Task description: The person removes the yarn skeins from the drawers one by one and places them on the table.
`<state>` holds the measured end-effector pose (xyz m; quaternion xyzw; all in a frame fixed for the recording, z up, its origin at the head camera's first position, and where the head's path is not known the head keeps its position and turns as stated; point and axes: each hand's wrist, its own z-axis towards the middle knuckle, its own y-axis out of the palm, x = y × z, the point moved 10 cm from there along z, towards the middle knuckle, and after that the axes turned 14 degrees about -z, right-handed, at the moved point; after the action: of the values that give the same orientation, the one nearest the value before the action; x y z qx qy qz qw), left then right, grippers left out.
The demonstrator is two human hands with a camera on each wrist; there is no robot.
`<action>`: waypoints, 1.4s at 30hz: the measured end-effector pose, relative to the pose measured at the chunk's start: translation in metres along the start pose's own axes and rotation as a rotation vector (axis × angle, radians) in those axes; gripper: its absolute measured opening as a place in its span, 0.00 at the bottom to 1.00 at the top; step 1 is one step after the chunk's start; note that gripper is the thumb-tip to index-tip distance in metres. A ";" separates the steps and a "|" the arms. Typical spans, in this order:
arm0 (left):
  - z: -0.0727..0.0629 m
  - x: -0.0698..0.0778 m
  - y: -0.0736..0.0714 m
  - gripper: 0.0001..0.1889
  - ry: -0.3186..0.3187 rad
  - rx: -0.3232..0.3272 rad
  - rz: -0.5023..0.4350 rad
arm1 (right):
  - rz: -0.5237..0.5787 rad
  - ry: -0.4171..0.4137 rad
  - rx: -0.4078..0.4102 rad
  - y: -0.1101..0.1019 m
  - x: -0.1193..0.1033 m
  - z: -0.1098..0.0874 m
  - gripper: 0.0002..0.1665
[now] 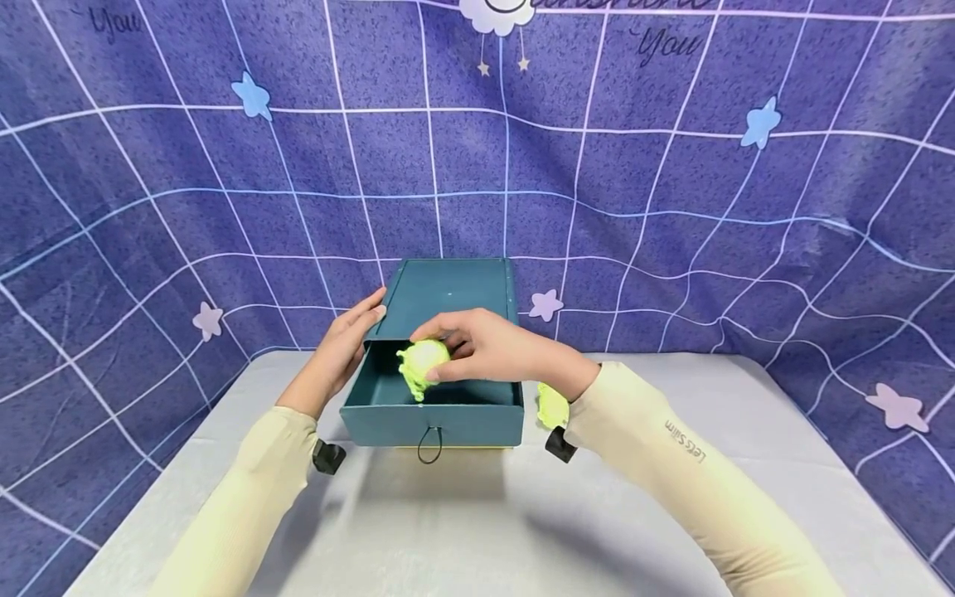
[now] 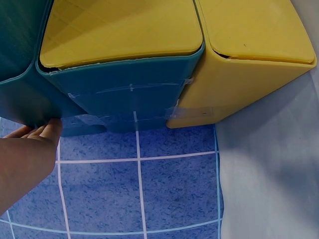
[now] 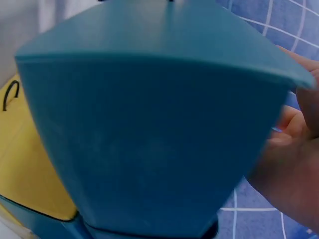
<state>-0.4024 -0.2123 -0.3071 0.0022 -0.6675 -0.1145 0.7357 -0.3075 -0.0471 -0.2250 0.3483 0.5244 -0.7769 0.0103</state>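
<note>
A teal drawer (image 1: 436,424) with a black loop pull stands pulled out of the top of a drawer unit (image 1: 451,294). Above its opening, my right hand (image 1: 488,344) pinches a bright yellow-green, roundish bundle (image 1: 424,361) between thumb and fingers, its knobbly strands hanging down. The bundle overlaps the drawer's inside in the head view. My left hand (image 1: 339,352) rests against the unit's left side, fingers extended along it; in the left wrist view its fingertips touch the teal casing (image 2: 35,102). In the right wrist view the drawer's side (image 3: 154,139) hides the bundle.
Another yellow-green thing (image 1: 550,406) lies on the grey-white tabletop (image 1: 440,539) right of the unit, partly behind the right forearm. Below the pulled-out drawer are yellow drawer fronts (image 2: 124,32). A purple gridded cloth (image 1: 634,207) with stars hangs behind.
</note>
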 end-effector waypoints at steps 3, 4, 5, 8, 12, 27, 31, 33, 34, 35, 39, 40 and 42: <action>0.001 0.000 0.001 0.33 0.008 -0.004 -0.017 | 0.025 0.012 0.039 -0.012 0.000 -0.005 0.26; 0.001 0.000 0.001 0.33 0.012 -0.005 -0.022 | 0.029 0.014 0.053 -0.016 0.001 -0.007 0.26; 0.002 0.000 0.001 0.33 0.014 -0.006 -0.025 | 0.031 0.016 0.067 -0.019 0.002 -0.008 0.26; 0.001 -0.001 0.001 0.33 0.013 -0.009 -0.029 | 0.052 0.022 0.104 -0.029 0.005 -0.012 0.26; 0.000 -0.001 0.002 0.32 0.007 -0.011 -0.028 | 0.057 0.043 0.162 -0.042 0.011 -0.020 0.26; 0.001 0.004 0.003 0.33 0.023 -0.012 -0.027 | 0.090 0.184 0.434 -0.095 0.056 -0.065 0.28; 0.001 0.003 0.002 0.33 0.023 -0.010 -0.018 | 0.105 0.279 0.480 -0.101 0.083 -0.082 0.29; 0.001 0.002 0.001 0.33 0.024 -0.007 -0.016 | 0.107 0.330 0.503 -0.103 0.099 -0.091 0.30; 0.001 0.002 0.001 0.32 0.023 -0.006 -0.015 | 0.099 0.354 0.515 -0.104 0.106 -0.096 0.31; 0.001 0.001 0.001 0.32 0.024 -0.005 -0.014 | 0.090 0.379 0.524 -0.104 0.114 -0.100 0.31; 0.001 0.001 0.001 0.32 0.025 -0.005 -0.008 | 0.058 0.461 0.542 -0.102 0.142 -0.114 0.31; 0.001 0.001 0.001 0.32 0.024 -0.005 -0.007 | 0.052 0.480 0.539 -0.101 0.148 -0.117 0.31; 0.001 0.001 0.001 0.32 0.020 -0.005 -0.003 | 0.056 0.513 0.532 -0.098 0.159 -0.122 0.31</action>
<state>-0.4033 -0.2118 -0.3057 0.0023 -0.6598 -0.1172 0.7423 -0.4007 0.1529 -0.2595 0.5364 0.2801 -0.7729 -0.1909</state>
